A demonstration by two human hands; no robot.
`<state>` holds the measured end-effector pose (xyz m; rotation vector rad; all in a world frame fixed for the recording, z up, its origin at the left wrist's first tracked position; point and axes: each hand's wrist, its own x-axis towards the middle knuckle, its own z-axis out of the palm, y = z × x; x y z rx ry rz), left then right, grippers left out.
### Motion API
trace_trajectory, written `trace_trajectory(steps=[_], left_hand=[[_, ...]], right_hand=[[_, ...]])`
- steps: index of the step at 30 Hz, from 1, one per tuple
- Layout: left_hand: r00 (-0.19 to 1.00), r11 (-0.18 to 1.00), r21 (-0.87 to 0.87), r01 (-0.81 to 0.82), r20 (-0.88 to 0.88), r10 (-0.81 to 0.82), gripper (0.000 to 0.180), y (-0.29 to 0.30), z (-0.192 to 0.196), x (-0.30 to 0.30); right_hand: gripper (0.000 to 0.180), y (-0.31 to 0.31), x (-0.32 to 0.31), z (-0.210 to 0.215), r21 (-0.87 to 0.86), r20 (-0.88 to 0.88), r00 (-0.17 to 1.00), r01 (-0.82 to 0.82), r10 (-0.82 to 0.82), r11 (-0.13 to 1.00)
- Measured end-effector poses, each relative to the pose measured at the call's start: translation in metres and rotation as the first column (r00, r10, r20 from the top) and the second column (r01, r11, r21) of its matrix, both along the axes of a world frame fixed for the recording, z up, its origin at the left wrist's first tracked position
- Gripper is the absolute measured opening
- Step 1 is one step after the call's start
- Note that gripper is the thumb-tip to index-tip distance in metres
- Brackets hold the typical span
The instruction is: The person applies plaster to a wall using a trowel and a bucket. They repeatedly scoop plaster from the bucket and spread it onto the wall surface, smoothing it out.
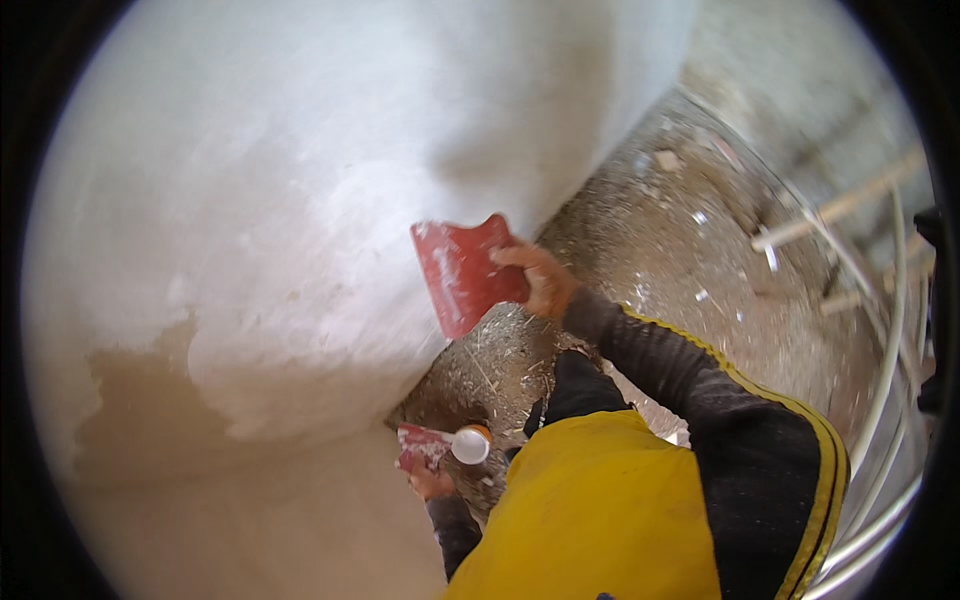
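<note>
My right hand (545, 280) grips the edge of a red plastic plaster spreader (462, 278), smeared with white plaster. The spreader lies close against the pale wall (300, 200); whether its edge touches cannot be told. Lower down, my left hand (430, 484) is closed on a second, smaller-looking red spreader (420, 442) with white plaster on its face. Right beside that spreader is a round white-topped container with an orange side (470, 445). White plaster coats much of the wall, and a brown patch (150, 405) shows at lower left.
The dirt floor (650, 270) is strewn with debris, straw-like bits and small white scraps. At the right, wooden poles (840, 208) and pale curved pipes (885, 380) stand along the side. The wall meets the floor along a diagonal edge.
</note>
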<state>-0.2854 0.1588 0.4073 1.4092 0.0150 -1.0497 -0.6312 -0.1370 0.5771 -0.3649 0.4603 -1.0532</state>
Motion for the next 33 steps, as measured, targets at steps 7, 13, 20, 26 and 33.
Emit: trace_trajectory(steps=[7, 13, 20, 26, 33], left_hand=[[0.995, 0.965, -0.256, 0.052, -0.067, -0.072, 0.047, 0.002, 0.081, 0.046], [0.869, 0.829, -0.284, 0.482, 0.036, -0.493, 0.048, -0.125, 0.16, -0.006], [0.792, 0.683, -0.44, 0.584, 0.125, -0.597, 0.047, -0.313, 0.24, -0.071], [0.749, 0.469, -0.638, 0.611, 0.273, -0.603, 0.046, -0.416, 0.364, -0.121], [0.754, 0.289, -0.761, 0.581, 0.369, -0.543, 0.046, -0.492, 0.5, -0.159]], right_hand=[[0.022, 0.045, 0.043, -0.067, 0.305, -0.129, 0.963, 0.266, -0.237, 0.914], [0.036, 0.042, 0.012, -0.06, 0.236, -0.465, 0.832, 0.445, -0.302, 0.864], [0.062, 0.023, -0.018, -0.032, -0.209, -0.911, 0.244, 0.424, -0.333, 0.881], [0.059, 0.023, 0.0, -0.004, -0.431, -0.873, 0.049, 0.388, -0.485, 0.815], [0.039, 0.049, -0.005, -0.011, -0.337, -0.909, 0.177, 0.221, -0.377, 0.915]])
